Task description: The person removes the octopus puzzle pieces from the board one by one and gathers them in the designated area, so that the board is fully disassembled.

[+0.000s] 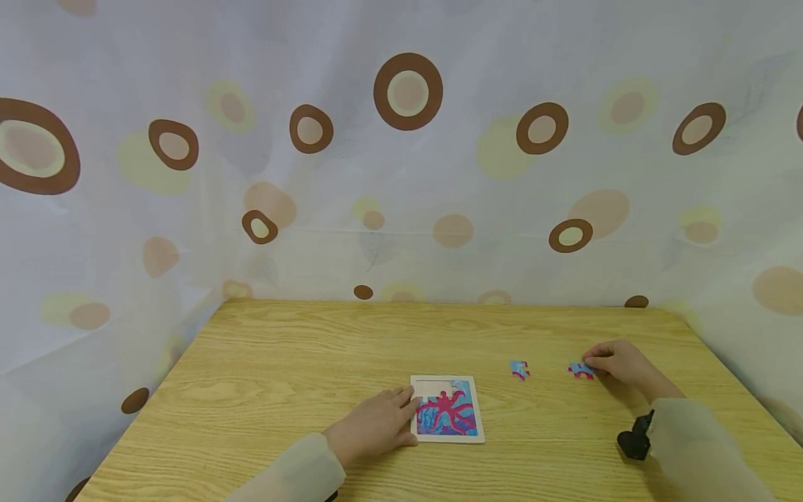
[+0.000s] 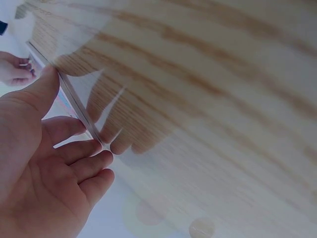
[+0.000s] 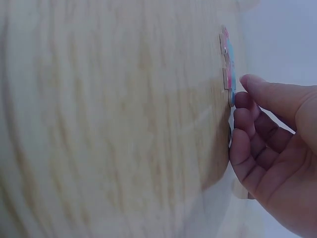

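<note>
In the head view, a square octopus jigsaw puzzle (image 1: 447, 413) lies in a white frame (image 1: 479, 410), with a bare pale patch at its upper left. My left hand (image 1: 378, 424) rests against the frame's left side, thumb by the near corner. The left wrist view shows that hand's fingertips (image 2: 94, 146) along the thin frame edge. Farther right, my right hand (image 1: 627, 367) pinches the right end of a blue and pink puzzle piece (image 1: 580, 370), low over the table. Another puzzle piece (image 1: 519, 369) lies between frame and right hand.
The wood-grain table (image 1: 282, 376) reaches back to a pale curtain (image 1: 401, 181) printed with brown rings and spots. That curtain also hangs along both sides. A black object (image 1: 636, 438) sits at the right sleeve cuff.
</note>
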The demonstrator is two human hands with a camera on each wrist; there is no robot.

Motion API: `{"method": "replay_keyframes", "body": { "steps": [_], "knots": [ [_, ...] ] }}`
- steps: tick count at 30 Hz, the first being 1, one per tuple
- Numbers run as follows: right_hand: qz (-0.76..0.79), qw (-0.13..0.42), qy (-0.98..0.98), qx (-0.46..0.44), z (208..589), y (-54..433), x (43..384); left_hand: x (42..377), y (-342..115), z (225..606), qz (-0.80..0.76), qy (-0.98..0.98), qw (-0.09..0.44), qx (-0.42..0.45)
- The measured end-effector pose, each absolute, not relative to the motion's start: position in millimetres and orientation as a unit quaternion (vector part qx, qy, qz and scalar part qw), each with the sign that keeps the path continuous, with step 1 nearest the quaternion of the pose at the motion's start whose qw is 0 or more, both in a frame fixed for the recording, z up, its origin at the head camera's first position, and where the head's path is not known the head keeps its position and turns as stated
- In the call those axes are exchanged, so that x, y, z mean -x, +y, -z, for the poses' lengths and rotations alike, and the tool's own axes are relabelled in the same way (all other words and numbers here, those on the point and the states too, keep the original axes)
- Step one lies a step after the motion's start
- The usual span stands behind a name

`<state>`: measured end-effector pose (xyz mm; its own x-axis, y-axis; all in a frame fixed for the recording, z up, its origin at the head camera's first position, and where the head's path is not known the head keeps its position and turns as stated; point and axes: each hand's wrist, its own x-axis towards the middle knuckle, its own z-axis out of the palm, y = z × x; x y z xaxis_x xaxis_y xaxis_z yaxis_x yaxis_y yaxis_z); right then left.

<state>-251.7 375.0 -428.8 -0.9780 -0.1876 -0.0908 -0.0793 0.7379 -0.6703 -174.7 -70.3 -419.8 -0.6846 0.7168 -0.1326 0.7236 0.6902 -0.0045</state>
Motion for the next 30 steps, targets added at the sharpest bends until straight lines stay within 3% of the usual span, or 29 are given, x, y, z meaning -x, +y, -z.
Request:
{"method": "replay_keyframes", "body": {
  "steps": [9,17,30],
  "knots": [
    [0.330,0.051,0.938,0.087,427.2,371.3,250.6,174.8,-69.6,419.1,0.024,0.917,0.062,-0.393],
    [0.324,0.006,0.932,0.165,404.0,309.1,249.8,174.4,-70.5,418.4,0.023,0.917,0.063,-0.393],
    [0.369,0.083,0.884,0.273,425.5,210.9,244.2,176.2,-70.0,422.6,0.021,0.920,0.064,-0.386]
  ]
}}
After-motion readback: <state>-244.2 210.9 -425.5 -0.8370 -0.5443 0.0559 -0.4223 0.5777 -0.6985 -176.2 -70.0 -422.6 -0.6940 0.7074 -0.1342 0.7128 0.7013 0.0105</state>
